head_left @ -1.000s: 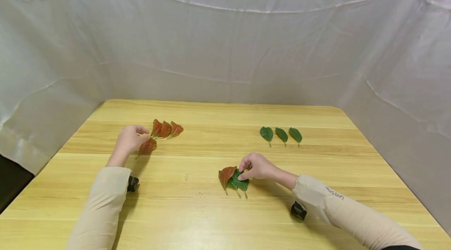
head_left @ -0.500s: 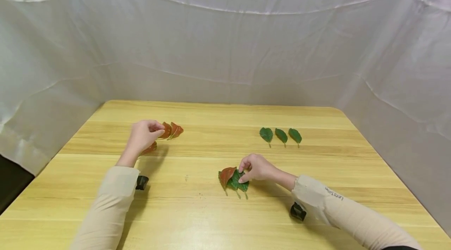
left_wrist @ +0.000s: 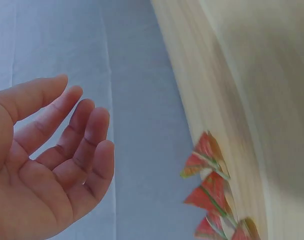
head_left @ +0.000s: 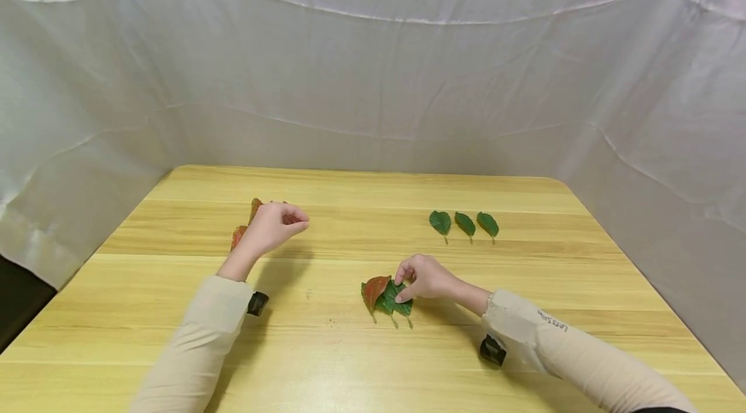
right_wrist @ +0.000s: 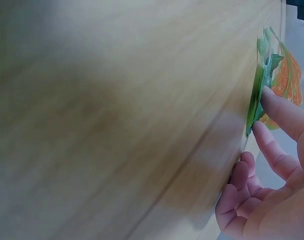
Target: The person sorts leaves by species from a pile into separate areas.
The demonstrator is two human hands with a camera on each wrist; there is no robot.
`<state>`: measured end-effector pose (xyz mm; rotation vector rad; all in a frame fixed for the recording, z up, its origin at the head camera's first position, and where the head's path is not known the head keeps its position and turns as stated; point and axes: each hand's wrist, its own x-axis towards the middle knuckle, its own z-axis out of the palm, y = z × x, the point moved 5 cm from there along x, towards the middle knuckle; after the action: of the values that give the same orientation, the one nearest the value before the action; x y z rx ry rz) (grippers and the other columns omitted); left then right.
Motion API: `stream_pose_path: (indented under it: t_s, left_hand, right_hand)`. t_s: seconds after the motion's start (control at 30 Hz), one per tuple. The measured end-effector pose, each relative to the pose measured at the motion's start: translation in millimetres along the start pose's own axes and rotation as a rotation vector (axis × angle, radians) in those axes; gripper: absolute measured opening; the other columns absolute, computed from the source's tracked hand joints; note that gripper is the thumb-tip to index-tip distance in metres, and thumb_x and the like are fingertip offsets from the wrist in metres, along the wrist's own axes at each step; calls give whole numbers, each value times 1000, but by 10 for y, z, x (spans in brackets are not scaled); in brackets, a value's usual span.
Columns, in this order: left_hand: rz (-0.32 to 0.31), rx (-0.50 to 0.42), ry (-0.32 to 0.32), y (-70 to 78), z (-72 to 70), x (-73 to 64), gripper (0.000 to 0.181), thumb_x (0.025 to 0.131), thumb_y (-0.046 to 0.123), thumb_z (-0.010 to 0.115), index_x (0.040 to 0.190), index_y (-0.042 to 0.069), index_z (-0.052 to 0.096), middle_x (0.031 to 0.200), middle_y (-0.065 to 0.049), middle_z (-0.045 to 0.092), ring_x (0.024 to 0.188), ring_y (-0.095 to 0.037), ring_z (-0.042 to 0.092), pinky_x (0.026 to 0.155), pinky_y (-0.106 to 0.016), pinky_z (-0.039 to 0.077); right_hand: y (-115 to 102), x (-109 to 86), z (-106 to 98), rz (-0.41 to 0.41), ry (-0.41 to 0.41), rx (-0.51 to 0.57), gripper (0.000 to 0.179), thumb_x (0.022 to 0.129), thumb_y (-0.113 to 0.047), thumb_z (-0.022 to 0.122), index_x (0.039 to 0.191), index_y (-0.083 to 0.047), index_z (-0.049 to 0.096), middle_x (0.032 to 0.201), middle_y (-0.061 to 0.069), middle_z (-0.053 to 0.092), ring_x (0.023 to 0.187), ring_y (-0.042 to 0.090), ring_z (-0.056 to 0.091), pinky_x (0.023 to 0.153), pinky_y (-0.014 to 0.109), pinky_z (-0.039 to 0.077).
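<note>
Over the red leaves at the back left, my left hand (head_left: 271,226) hovers with nothing in it. Its fingers (left_wrist: 94,125) are loosely curved and the thumb stands apart from them in the left wrist view. Several red leaves (left_wrist: 209,195) lie on the table there; the hand and wrist cover most of them in the head view. Near the table's middle, my right hand (head_left: 428,277) pinches a green leaf (head_left: 405,309) between thumb and index finger. This leaf overlaps other green leaves and a red leaf (head_left: 375,290) fanned beside it, stems towards me.
Three green leaves (head_left: 465,223) lie in a row at the back right, apart from both hands. The wooden table (head_left: 326,361) is closed in at the back and sides by pale cloth (head_left: 373,76).
My left hand has moved to the right across the red leaves, still holding nothing. My right hand stays at the fanned leaves, and the rightmost green leaf's stem has shifted slightly right.
</note>
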<state>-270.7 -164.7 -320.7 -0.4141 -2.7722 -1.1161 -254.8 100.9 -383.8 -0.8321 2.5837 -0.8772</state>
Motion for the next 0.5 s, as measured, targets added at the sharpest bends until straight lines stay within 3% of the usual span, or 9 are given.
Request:
stream_pose_path:
  t_s: [0.2,0.5]
  left_hand:
    - [14,-18,-11,76,87,14,12,84,11,62,89,2,68,82,-6,63,72,-19,56,65,-35,46]
    - [83,-4,-81,212,285,11,11,83,10,63,88,1,69,81,-5,64,69,-16,56,62,-30,46]
  right_hand:
    - [-10,-12,2,6,1,7,22,65,-12,79,78,-6,64,79,-1,57,73,14,48,65,29,42]
    - [-8,-10,-2,21,3,12,21,65,-10,79,78,-6,63,77,-2,57,73,14,48,66,29,43]
